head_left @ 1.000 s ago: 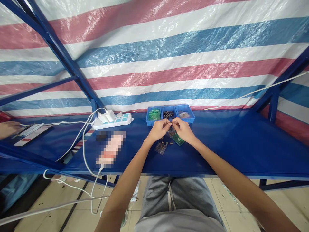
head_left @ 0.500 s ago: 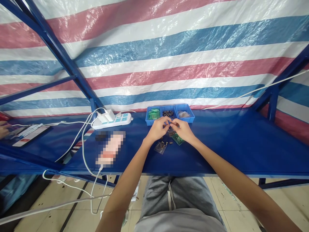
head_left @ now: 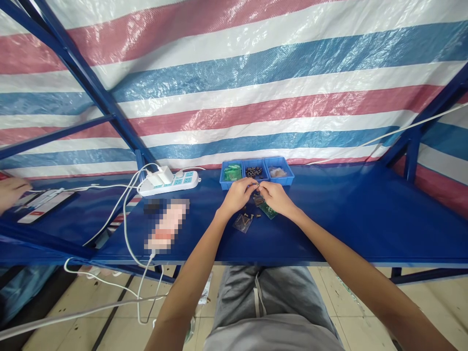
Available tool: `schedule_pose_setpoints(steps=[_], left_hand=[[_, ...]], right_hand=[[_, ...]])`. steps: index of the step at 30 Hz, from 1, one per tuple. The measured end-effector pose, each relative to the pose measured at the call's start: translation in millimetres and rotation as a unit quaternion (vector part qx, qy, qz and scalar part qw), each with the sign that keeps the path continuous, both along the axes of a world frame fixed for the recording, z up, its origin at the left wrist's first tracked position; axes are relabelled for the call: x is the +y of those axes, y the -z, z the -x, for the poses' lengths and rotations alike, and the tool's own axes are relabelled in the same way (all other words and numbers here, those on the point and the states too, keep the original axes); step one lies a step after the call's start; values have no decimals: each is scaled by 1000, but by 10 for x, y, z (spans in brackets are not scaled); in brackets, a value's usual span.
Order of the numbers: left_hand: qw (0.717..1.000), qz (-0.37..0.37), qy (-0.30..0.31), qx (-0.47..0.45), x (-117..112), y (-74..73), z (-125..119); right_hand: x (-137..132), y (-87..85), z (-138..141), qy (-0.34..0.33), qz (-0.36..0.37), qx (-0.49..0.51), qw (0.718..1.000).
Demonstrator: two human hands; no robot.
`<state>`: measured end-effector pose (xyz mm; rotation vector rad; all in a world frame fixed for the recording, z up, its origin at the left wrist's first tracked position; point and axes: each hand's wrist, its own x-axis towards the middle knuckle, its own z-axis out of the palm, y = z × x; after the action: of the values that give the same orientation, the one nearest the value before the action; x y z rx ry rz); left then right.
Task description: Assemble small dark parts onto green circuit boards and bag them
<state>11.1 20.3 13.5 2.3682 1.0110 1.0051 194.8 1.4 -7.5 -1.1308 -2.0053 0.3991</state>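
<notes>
My left hand point(head_left: 237, 196) and my right hand point(head_left: 278, 197) meet over the table, just in front of the blue bins. The fingers of both are pinched together at the tips, around something too small to make out. Below my right hand lies a green circuit board point(head_left: 268, 210), partly covered by the hand. A small clear plastic bag point(head_left: 243, 223) with dark contents rests nearer the table edge. Several tiny brass-coloured parts point(head_left: 258, 215) are scattered between the bag and the board.
Three joined blue bins point(head_left: 226, 185) hold green boards point(head_left: 233, 172), small dark parts point(head_left: 254, 172) and clear bags point(head_left: 278, 172). Leftward are a white power strip point(head_left: 186, 183), a blurred-out phone point(head_left: 168, 226) and cables. At far left, another person's hand point(head_left: 12, 192) is above a tablet-like device point(head_left: 46, 207).
My fingertips have shifted slightly and sit closer together. The other person's hand at far left has come further into view. The bins and loose parts stay where they were.
</notes>
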Motion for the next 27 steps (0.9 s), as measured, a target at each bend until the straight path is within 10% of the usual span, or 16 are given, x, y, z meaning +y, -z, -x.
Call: schedule_pose_setpoints(steps=[27], left_hand=[[997, 60, 11, -52, -42, -52, 1]], right_hand=[[-33, 6, 25, -6, 1, -32, 999]])
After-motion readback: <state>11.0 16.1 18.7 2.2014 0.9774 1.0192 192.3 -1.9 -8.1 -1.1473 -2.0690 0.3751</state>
